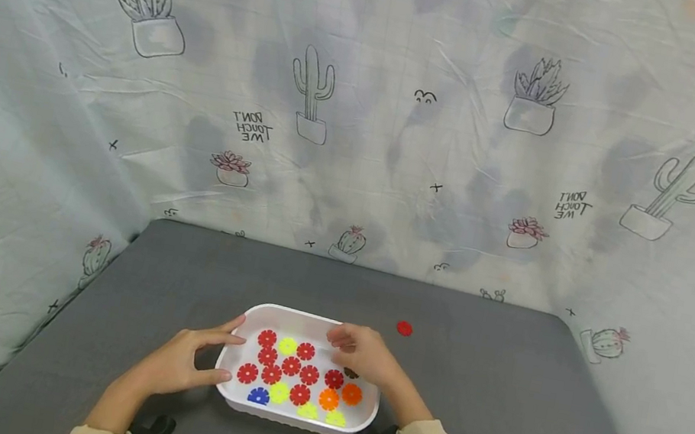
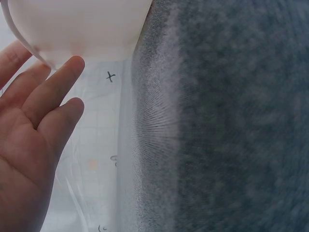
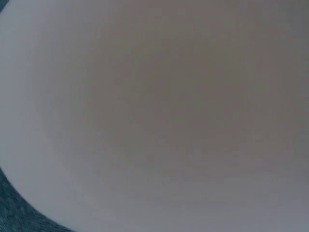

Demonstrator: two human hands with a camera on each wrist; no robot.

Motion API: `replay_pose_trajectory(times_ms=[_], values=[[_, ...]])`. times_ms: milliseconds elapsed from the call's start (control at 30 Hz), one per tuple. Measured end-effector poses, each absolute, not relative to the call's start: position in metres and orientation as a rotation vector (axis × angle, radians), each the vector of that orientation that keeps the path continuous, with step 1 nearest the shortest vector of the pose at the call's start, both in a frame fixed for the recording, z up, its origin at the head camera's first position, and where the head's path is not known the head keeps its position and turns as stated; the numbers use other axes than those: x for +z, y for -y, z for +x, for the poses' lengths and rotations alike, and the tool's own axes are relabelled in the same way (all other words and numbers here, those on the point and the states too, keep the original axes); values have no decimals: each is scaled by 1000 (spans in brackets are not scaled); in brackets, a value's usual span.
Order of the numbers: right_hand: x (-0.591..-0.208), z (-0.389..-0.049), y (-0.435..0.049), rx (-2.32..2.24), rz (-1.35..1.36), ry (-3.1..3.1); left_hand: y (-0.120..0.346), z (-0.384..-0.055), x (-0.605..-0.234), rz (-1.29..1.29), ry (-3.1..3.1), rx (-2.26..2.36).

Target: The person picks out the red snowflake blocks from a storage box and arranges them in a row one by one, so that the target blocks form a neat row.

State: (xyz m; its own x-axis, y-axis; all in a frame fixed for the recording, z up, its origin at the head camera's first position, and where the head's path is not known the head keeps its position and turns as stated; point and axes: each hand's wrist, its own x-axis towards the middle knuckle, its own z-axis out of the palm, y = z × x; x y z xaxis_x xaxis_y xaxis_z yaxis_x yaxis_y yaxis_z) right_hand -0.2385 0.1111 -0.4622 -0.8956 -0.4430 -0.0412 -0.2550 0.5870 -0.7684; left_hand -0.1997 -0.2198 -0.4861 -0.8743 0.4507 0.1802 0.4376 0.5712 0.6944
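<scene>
A white plastic tray [image 1: 291, 420] in the head view holds several notched, flower-shaped plastic discs in red, yellow, orange and blue. My left hand [image 1: 175, 365] grips its left end, with thumb and a finger over the rim. In the left wrist view, other fingers [image 2: 72, 72] lie along the outside of the tray wall [image 2: 91, 29]. Over the tray's far right part, my right hand [image 1: 368, 356] reaches in with loosely bent fingers and no disc showing in them. A dark brown disc [image 1: 351, 373] peeks out beneath it. The pale tray wall [image 3: 164, 116], blurred, fills the right wrist view.
A lone red disc [image 1: 404, 329] lies on the grey tabletop [image 1: 497, 398], behind and right of the tray. White curtains [image 1: 366, 112] with cactus drawings hang behind the table and along its sides.
</scene>
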Motion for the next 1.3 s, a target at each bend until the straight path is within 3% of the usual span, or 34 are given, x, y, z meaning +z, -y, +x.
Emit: replay_pose_trajectory(times_ms=[400,1300], values=[[-458,-239,-108,-748,-723,-2669,218,-202,-483,806,-2770,1224],[-457,-235,-98,-413,-776,-2692,218,-200,-477,784,-2775,1222]])
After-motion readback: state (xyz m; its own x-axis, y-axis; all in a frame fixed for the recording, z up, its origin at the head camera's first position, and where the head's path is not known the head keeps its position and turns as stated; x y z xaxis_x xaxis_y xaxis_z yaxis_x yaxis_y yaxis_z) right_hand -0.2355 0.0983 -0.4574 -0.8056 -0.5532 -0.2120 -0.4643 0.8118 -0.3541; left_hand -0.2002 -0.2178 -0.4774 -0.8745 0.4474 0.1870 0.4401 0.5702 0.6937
